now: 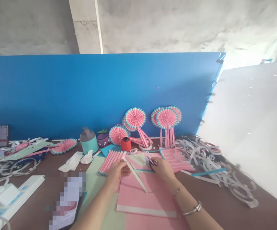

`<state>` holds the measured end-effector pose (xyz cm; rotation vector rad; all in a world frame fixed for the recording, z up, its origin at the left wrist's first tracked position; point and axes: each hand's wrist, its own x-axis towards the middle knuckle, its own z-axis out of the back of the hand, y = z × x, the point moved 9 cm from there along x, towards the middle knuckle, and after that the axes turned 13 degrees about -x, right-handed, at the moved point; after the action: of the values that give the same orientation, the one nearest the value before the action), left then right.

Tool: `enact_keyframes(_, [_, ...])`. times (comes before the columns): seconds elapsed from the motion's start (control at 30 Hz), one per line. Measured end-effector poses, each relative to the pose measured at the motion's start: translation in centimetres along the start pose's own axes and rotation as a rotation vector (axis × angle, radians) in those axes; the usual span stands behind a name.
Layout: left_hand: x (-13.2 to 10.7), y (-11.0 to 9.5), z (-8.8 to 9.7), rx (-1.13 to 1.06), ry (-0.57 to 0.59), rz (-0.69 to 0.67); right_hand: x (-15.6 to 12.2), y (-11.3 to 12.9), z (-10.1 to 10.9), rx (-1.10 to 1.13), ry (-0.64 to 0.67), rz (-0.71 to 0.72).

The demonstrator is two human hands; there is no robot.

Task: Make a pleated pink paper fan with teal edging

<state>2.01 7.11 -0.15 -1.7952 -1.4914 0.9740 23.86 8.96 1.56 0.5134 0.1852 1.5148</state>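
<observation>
Between the thumb and fingers of my left hand (118, 172) is a narrow pale green paper strip (136, 177), slanting down to the right. My right hand (161, 169) is closed around dark-handled scissors (153, 162), whose blades point up and left, apart from the strip. Under both hands lies pink paper (145, 199) with a pale band along its lower edge, over green sheets (96, 188). Pleated pink paper (111, 159) lies just beyond my left hand, and another pleated pink sheet (177, 158) is to the right of my right hand.
Round pink paper fans (135, 118) lean on the blue partition (81, 89). Paper scraps (201, 153) heap at the right. A teal container (89, 142), a purple cup (102, 140) and a red pot (126, 145) stand behind. At left are a phone (67, 201) and a power strip (20, 199).
</observation>
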Motion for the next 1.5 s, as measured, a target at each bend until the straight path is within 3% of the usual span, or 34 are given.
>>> enact_keyframes(0.13, [-0.4,1.2,-0.5,0.031,0.056,0.099,-0.1,-0.3,-0.5,0.067,0.061,-0.078])
enact_keyframes(0.23, [-0.8,2.4,-0.9,0.090,0.109,0.204,-0.2,-0.1,-0.1,0.159,0.019,-0.052])
enact_keyframes(0.33, [-1.0,3.1,-0.9,0.149,0.124,0.268,-1.0,1.8,0.4,0.150,-0.050,0.116])
enact_keyframes(0.43, [-1.0,3.2,-0.9,0.190,0.122,0.276,-2.6,4.7,-0.6,0.051,-0.059,0.317])
enact_keyframes(0.6, [-1.1,3.2,-0.9,0.231,0.117,0.281,-3.6,6.5,-2.5,-0.018,-0.110,0.419])
enact_keyframes(0.7, [-1.2,3.3,-0.8,0.251,0.111,0.289,-2.3,4.4,-1.5,-0.011,-0.187,0.342])
enact_keyframes(0.83, [-1.1,3.4,-0.7,0.269,0.114,0.294,-1.0,-1.0,3.4,-0.041,-0.524,0.066])
enact_keyframes(0.9, [-1.1,3.5,-0.7,0.272,0.115,0.298,-1.2,-1.4,4.9,-0.061,-0.623,0.054])
enact_keyframes(0.97, [-1.0,3.6,-0.6,0.272,0.114,0.302,-1.4,0.3,4.5,-0.002,-0.521,0.191])
enact_keyframes(1.07, [-1.0,3.6,-0.5,0.264,0.113,0.304,-2.9,4.8,1.5,0.134,-0.126,0.454])
enact_keyframes(1.2, [-1.1,3.5,-0.5,0.241,0.102,0.299,-6.0,8.3,-1.5,0.231,0.267,0.615])
enact_keyframes(1.4, [-1.2,3.4,-0.3,0.195,0.079,0.290,-6.3,8.6,-1.9,0.194,0.293,0.557])
enact_keyframes(1.5, [-1.1,3.1,-0.5,0.144,0.080,0.254,-5.7,8.4,-1.8,0.348,0.310,0.424])
